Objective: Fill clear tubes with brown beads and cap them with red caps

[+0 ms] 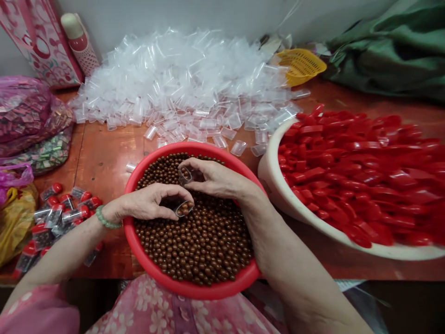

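Note:
A red basin (139, 253) full of round brown balls (205, 246) sits right in front of me. Over the balls, my left hand (153, 200) grips a small clear plastic tube (184, 208) between thumb and fingers; brown balls show in its mouth. My right hand (215, 178) holds another clear tube (185, 174), tilted, close to the ball surface and just beyond the left one. Brown balls show inside this tube too. Both tubes point toward each other's side, and their far ends are hidden in my hands.
Behind the basin lies a big heap of clear tubes (194, 79). At right stands a white tub (269, 171) of red plastic pieces (361, 176). Filled red-capped tubes (55, 213) lie at left, near plastic bags (31, 116). A yellow basket (301, 66) and a bottle (81, 46) stand behind.

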Demonstrator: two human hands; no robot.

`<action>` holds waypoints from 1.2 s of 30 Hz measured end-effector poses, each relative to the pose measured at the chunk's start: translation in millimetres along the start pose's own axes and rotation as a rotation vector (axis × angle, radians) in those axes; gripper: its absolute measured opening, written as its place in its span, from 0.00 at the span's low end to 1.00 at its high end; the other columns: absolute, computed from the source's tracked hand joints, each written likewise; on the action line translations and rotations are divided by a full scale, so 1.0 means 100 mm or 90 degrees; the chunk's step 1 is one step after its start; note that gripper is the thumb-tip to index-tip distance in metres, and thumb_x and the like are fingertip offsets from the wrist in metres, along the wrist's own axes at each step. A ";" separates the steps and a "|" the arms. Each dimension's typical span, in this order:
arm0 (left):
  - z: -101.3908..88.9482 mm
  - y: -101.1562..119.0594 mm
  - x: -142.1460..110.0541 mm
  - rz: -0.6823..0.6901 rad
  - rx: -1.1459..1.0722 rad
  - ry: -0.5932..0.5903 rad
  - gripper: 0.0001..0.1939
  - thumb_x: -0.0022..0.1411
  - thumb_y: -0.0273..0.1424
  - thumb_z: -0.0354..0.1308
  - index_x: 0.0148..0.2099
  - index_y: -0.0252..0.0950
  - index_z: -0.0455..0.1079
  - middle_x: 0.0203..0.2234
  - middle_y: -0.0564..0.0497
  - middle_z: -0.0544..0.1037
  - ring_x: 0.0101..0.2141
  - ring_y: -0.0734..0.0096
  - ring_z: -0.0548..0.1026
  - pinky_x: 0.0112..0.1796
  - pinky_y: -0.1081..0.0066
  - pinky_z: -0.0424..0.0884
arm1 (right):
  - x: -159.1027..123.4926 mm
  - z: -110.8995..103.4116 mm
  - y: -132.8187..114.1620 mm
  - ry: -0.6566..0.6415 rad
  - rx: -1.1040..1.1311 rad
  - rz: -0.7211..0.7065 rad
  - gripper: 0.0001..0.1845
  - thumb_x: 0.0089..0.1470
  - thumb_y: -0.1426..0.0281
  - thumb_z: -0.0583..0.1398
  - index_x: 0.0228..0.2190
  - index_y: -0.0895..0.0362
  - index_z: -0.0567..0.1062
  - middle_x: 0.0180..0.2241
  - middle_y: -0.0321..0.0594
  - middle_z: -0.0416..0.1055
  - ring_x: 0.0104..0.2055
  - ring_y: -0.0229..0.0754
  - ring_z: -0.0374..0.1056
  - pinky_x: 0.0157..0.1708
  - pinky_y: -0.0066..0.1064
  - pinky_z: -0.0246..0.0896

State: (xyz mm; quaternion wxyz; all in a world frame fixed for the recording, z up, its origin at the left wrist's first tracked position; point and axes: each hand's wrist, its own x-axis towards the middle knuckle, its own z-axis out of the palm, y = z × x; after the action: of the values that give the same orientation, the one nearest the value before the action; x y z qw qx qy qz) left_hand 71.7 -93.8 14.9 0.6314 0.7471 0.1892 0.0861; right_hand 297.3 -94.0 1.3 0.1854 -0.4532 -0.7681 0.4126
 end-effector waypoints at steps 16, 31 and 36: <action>0.14 -0.05 -0.19 0.024 -0.361 0.210 0.21 0.56 0.30 0.65 0.52 0.37 0.70 0.46 0.45 0.75 0.48 0.64 0.73 0.50 0.64 0.67 | 0.07 0.18 -0.11 -0.097 -0.022 -0.004 0.11 0.52 0.69 0.59 0.40 0.56 0.69 0.35 0.37 0.73 0.36 0.41 0.68 0.37 0.30 0.61; 0.45 -0.03 -0.22 -0.008 -0.476 0.354 0.19 0.56 0.34 0.65 0.49 0.35 0.71 0.39 0.47 0.76 0.41 0.68 0.76 0.44 0.69 0.70 | 0.12 0.31 -0.15 -0.106 -0.096 -0.040 0.10 0.51 0.75 0.59 0.37 0.57 0.70 0.37 0.40 0.74 0.38 0.41 0.69 0.38 0.29 0.60; 0.53 -0.01 -0.25 -0.024 -0.444 0.394 0.21 0.54 0.31 0.66 0.50 0.35 0.69 0.39 0.48 0.76 0.39 0.71 0.76 0.41 0.70 0.70 | 0.07 0.27 -0.20 -0.108 -0.146 -0.012 0.15 0.53 0.75 0.58 0.44 0.57 0.70 0.40 0.43 0.75 0.41 0.44 0.70 0.40 0.31 0.61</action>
State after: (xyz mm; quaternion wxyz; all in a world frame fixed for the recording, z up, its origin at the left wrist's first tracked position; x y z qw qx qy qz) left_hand 67.9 -151.5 7.1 0.7600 0.4262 0.3418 0.3521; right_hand 265.3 -105.8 1.0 0.0707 -0.4280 -0.8271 0.3573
